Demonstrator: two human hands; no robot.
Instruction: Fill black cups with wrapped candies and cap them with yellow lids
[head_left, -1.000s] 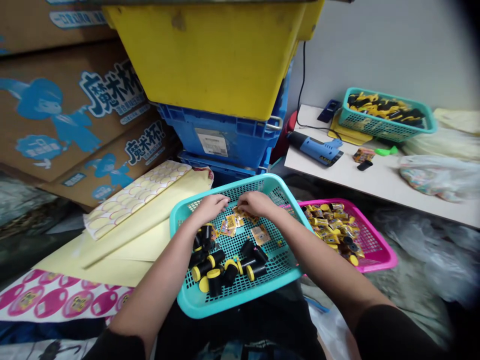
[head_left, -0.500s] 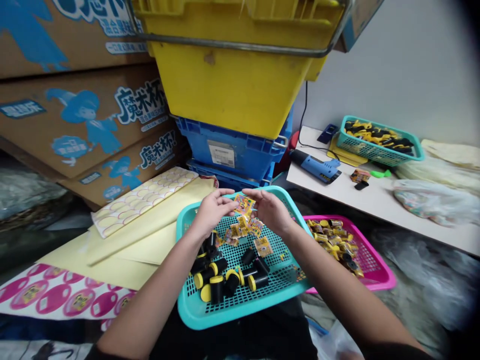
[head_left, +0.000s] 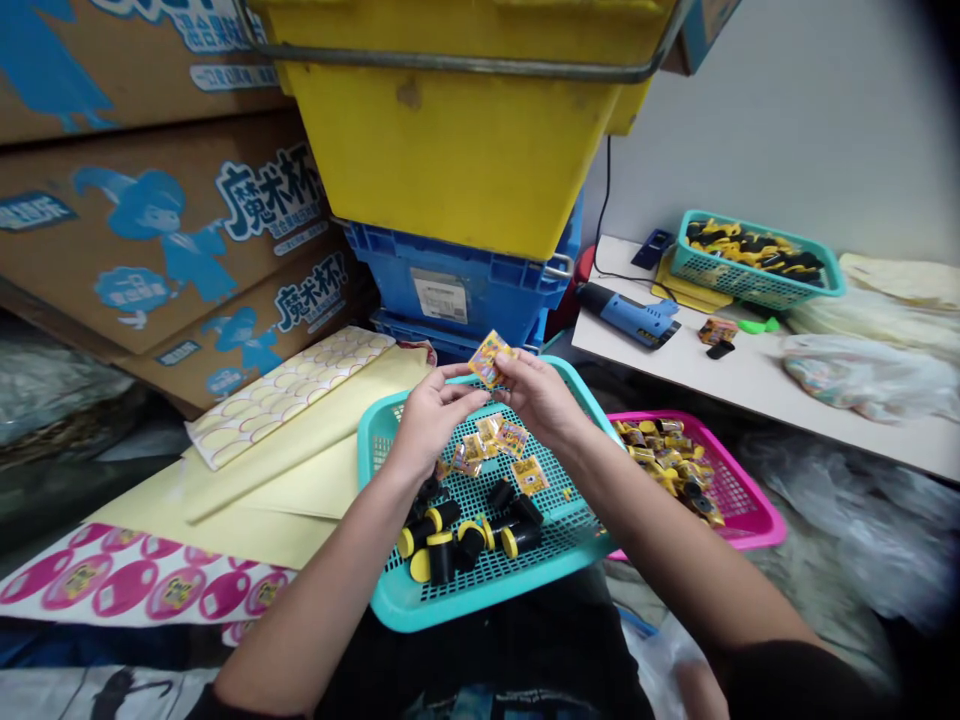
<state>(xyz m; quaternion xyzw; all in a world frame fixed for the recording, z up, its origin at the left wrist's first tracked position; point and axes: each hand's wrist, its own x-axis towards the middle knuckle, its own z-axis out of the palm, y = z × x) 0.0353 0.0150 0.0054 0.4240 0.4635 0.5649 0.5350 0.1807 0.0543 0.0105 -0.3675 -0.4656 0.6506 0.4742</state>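
Note:
Both hands are raised over the teal basket [head_left: 390, 600] on my lap. My right hand [head_left: 536, 395] pinches a small yellow sticker [head_left: 489, 358] by its lower edge. My left hand [head_left: 429, 415] is curled beside it, fingertips touching the sticker's lower left corner. Below the hands, several more yellow stickers [head_left: 504, 440] lie on the basket's mesh floor. Several black cylinders with yellow caps [head_left: 457, 535] lie in a heap at the basket's near side.
A pink basket [head_left: 750, 525] of wrapped pieces stands to the right. Yellow backing sheets [head_left: 300, 470] and a pink sticker sheet [head_left: 112, 585] lie left. Stacked yellow [head_left: 450, 140] and blue crates [head_left: 465, 290] and cardboard boxes [head_left: 150, 230] rise behind. A white table [head_left: 735, 380] holds a blue tool [head_left: 630, 315] and another teal basket [head_left: 750, 260].
Both hands lifted out of the teal basket with one yellow sticker, bringing it up and closer together. The camera view tilted up slightly.

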